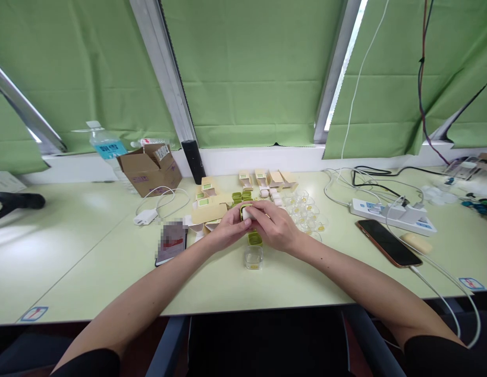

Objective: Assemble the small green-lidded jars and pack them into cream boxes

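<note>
Overhead and ahead of us, the green blinds (251, 73) are the biggest thing we see, hanging behind the pale table (110, 262). On its far left side we have an open cardboard box (151, 173), with a clear bottle (110, 149) beside it and a black cylinder (193, 161) leaning just to the right. To our right lies a white power strip (379, 214) with plugs in it, and just in front of it a dark-screened phone (388, 242) with a white cable at its near end. Another phone (172, 243), its screen partly blurred, lies left of the middle.

At the centre, our left hand (231, 229) and right hand (277, 226) meet above the table. Around them we count several small cartons (209, 212), many opened, to the left and behind. A crowd of clear boxes (306, 212) with yellow marks spreads on the right, while a single clear box (254, 257) sits nearer us, just in front of a green cup (255, 239). Smallest of all, a green-rimmed holder (242, 209) is clasped in our left fingers, with a white piece (246, 213) at it. Our right fingers touch that piece; whether they pinch or merely press, we cannot tell.
</note>
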The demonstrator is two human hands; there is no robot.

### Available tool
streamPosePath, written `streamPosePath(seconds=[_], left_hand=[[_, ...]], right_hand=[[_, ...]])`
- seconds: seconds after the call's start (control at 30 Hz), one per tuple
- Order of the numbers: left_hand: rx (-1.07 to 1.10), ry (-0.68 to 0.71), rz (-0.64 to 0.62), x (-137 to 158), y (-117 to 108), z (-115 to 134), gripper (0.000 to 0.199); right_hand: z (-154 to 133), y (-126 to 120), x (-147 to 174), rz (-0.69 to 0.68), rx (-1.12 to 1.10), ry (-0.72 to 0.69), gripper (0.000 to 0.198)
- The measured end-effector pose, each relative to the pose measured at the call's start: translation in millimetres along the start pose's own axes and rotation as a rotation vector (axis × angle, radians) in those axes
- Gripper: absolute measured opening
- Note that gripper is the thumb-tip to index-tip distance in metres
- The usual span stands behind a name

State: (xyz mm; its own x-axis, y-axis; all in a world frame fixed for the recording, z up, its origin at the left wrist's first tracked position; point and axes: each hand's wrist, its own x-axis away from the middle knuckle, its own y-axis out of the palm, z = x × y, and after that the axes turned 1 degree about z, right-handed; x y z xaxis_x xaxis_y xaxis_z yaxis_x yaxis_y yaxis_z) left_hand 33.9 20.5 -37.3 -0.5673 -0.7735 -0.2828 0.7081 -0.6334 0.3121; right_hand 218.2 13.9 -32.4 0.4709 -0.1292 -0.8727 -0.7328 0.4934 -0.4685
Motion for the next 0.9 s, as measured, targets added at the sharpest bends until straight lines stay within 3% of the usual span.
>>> streamPosePath(seconds=[0.3, 0.43, 0.5, 0.67, 0.9], left_hand=[[0.108, -0.025, 0.06, -1.7, 6.3, 14.1, 0.038], [-0.024, 0.079, 0.149, -5.6, -0.3, 11.9, 0.054], [-0.138, 0.162, 0.225, -7.8, -5.4, 11.1, 0.06], [-0.323, 0.293, 0.344, -12.0, -10.1, 13.4, 0.057], [-0.344, 0.283, 0.415, -15.0, -11.2, 11.6, 0.057]], right_hand=[[3.7, -4.7, -5.3, -0.013, -0.099, 0.143, 0.041], [6.8, -14.5, -3.7, -0.045, -0.108, 0.238, 0.049], [6.8, -23.2, -0.5, -0.07, -0.049, 0.265, 0.04], [-7.7, -44.3, 13.6, -0.282, -0.045, 0.149, 0.006], [-37.7, -40.9, 34.8, -0.478, -0.148, 0.108, 0.019]])
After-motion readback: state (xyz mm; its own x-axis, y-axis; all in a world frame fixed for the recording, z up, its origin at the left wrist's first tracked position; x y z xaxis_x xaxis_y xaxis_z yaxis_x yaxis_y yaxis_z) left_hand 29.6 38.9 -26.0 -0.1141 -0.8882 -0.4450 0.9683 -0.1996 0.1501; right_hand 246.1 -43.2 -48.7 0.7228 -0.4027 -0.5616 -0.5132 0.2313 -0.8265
